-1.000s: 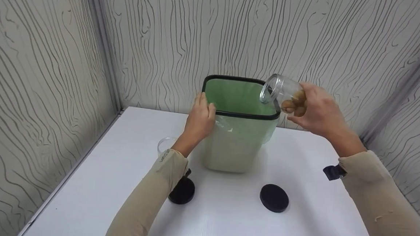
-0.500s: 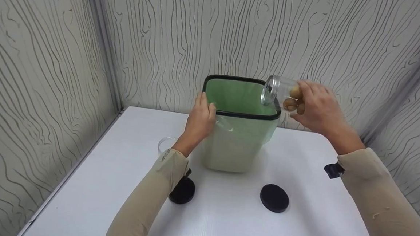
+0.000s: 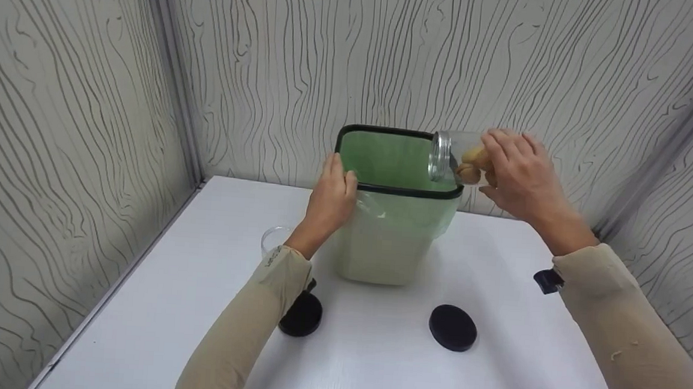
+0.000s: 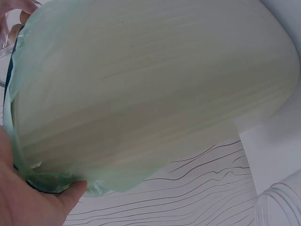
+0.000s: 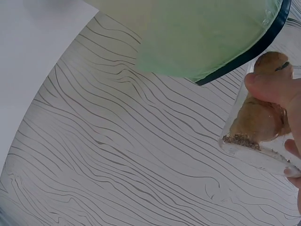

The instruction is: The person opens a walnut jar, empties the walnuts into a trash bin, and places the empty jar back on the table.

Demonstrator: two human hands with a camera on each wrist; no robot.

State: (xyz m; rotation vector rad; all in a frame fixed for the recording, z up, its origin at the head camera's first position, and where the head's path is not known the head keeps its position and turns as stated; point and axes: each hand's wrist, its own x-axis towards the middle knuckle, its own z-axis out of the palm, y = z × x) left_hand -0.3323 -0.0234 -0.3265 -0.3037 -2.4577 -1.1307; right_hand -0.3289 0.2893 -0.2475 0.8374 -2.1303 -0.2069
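A pale waste bin (image 3: 379, 256) with a green bag liner (image 3: 379, 157) and a black rim (image 3: 410, 192) stands upright on the table. My left hand (image 3: 331, 193) grips its left rim, thumb on the outside in the left wrist view. My right hand (image 3: 525, 181) holds a clear jar (image 3: 440, 158) by its base end. The jar lies nearly level, its uncovered mouth over the bin's right rim. Inside are several brown round things like walnuts (image 3: 469, 173), partly hidden by my fingers. Brown crumbs (image 5: 242, 140) lie near the jar's bottom in the right wrist view.
Two black round lids lie in front of the bin, the left lid (image 3: 301, 316) partly under my forearm and the right lid (image 3: 453, 327) in full view. Another clear jar (image 4: 280, 205) stands left of the bin. Patterned walls (image 3: 282, 64) enclose the table's back and sides.
The jar in my right hand has tipped from mouth-up toward level and come slightly lower. The brown round things have shifted toward its mouth. My left hand stays on the rim.
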